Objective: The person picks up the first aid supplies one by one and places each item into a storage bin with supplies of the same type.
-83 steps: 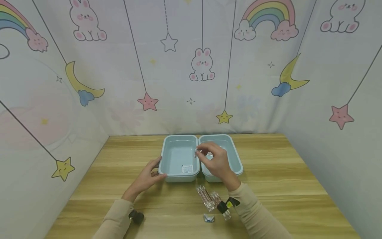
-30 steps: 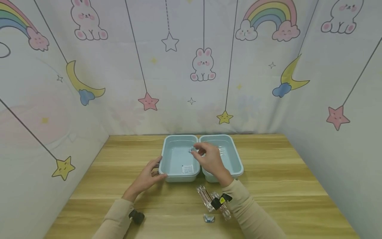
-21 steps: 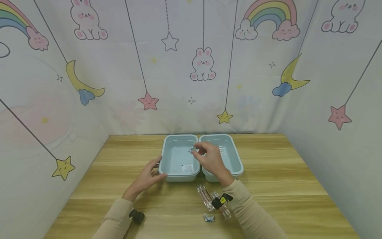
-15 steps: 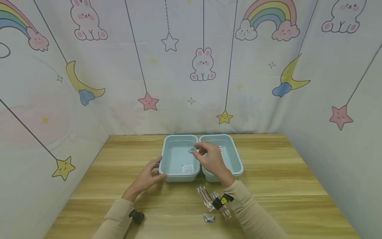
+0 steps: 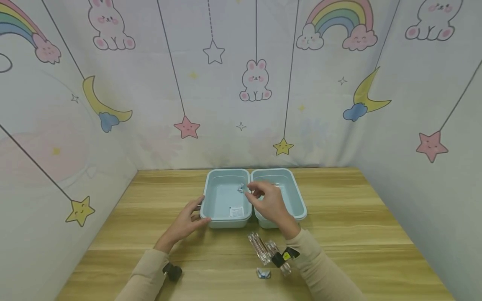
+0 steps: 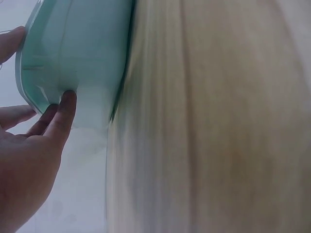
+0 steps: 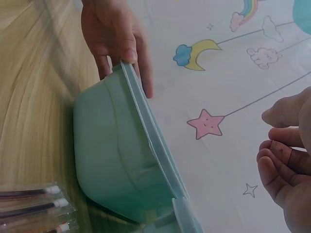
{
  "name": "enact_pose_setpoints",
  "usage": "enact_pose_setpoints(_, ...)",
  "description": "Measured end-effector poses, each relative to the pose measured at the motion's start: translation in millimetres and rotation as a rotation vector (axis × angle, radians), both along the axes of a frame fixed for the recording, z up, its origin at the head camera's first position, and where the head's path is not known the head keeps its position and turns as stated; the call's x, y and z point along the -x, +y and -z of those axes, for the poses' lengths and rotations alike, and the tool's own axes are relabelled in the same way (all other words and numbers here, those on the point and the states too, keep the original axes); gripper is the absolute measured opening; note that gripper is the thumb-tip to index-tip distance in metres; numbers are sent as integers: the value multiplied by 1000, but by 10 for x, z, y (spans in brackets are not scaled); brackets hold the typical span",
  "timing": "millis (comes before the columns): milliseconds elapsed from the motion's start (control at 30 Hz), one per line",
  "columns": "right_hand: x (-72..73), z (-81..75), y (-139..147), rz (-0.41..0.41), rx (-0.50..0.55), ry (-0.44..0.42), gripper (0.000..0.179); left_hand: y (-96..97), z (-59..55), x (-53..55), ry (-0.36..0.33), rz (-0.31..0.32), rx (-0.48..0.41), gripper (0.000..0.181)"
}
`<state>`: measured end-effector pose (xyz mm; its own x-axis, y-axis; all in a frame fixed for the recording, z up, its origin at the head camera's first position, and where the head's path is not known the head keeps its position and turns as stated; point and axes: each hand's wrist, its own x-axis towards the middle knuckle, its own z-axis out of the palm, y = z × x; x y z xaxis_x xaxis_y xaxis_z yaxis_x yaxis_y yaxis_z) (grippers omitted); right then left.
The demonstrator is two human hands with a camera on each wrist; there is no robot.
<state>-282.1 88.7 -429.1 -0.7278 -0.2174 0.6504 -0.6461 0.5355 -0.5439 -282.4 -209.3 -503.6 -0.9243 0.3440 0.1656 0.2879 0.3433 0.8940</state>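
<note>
Two light-blue plastic bins stand side by side. My left hand [image 5: 186, 220] grips the left bin [image 5: 227, 224] at its near left corner, thumb over the rim and fingers against the outer wall [image 6: 92, 58]. Over the rims where the bins meet hovers my right hand [image 5: 270, 204]. Its fingers are loosely bent, and the right wrist view shows nothing between thumb and fingertips. A small crumpled silver-blue packet [image 5: 240, 188] shows inside the left bin, just left of those fingertips. Near the front wall of that bin lies a flat white printed packet [image 5: 236, 212].
The right bin [image 5: 297, 200] is partly hidden by my right hand, with small white items inside. Clear-wrapped swabs with dark sticks [image 5: 259, 248] lie in front, partly under my right wrist. A folded blue-and-white packet [image 5: 263, 273] sits nearer. A printed curtain [image 5: 226, 150] stands behind.
My right hand carried the silver-blue packet leftward over the left bin, let it go, and has drawn back slightly to the right. The left hand has stayed at its corner.
</note>
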Motion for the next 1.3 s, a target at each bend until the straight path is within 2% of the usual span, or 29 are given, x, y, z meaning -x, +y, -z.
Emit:
enact_pose_setpoints(367,-116,92,134,-31,-31,71,18,0,32,5,-17,1,1,86)
enact_pose_setpoints(800,-221,188,191,-64,-43,71,20,-6,41,1,-17,1,7,86)
enact_pose_setpoints(1033,-268,243,213,-126,-55,20,18,-9,36,5,-4,4,-8,85)
enact_pose_setpoints(1300,-298,300,222,-159,-52,23,18,-6,33,16,-12,2,-9,85)
